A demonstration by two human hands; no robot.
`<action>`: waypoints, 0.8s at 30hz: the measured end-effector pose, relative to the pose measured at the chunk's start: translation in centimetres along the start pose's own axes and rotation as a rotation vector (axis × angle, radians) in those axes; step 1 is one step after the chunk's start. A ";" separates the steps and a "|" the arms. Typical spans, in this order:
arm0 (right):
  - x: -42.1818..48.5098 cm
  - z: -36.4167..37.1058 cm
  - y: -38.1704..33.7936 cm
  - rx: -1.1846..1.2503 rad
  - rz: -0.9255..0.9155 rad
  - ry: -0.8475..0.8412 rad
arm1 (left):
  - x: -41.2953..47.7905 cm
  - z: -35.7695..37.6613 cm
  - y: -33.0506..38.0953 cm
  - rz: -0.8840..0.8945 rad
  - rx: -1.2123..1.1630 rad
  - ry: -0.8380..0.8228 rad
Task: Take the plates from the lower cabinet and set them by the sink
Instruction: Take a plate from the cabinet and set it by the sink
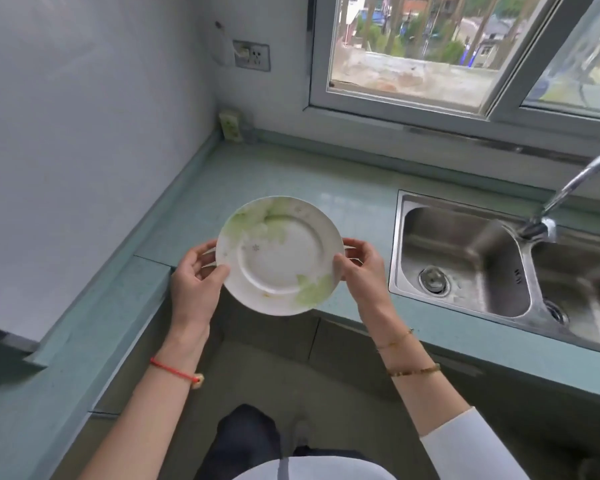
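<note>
A white plate [280,255] with pale green leaf prints is held level in the air over the front edge of the teal counter [354,188], left of the sink. My left hand [195,274] grips its left rim, thumb on top. At the right rim my right hand [360,268] grips the same way. More plate edges seem to show under the top one by my fingers; how many, I cannot tell. The steel double sink [465,261] lies to the right of the plate.
A curved faucet [565,192] rises behind the sink. The counter runs in an L along the left wall and under the window [430,50]. A small packet [230,124] stands in the back corner, a wall socket [252,55] above it. Cabinet fronts are below.
</note>
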State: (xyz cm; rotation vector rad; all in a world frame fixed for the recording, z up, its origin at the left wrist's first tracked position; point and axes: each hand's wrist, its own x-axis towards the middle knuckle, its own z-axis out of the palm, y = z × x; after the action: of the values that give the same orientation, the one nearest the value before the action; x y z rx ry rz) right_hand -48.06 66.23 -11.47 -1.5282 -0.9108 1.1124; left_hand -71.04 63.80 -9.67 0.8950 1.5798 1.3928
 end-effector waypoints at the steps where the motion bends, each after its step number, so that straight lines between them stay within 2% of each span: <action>1: 1.5 0.7 -0.3 -0.008 0.010 -0.012 | 1.5 0.4 0.0 -0.002 0.003 0.000; 9: 13.5 8.4 -2.2 -0.053 0.051 -0.051 | 15.9 2.2 -0.6 -0.043 0.007 -0.053; 19: 28.2 18.8 -2.1 -0.090 0.114 0.091 | 35.9 4.5 -1.8 -0.109 0.102 -0.201; 24: 33.5 21.8 -0.8 -0.095 0.178 0.157 | 43.3 6.8 -3.4 -0.151 0.158 -0.263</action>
State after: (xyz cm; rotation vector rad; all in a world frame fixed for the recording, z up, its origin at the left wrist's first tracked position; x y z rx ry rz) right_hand -59.00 103.88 -19.38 -1.7758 -0.7411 1.0690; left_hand -82.30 105.34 -18.80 0.9869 1.5341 1.0113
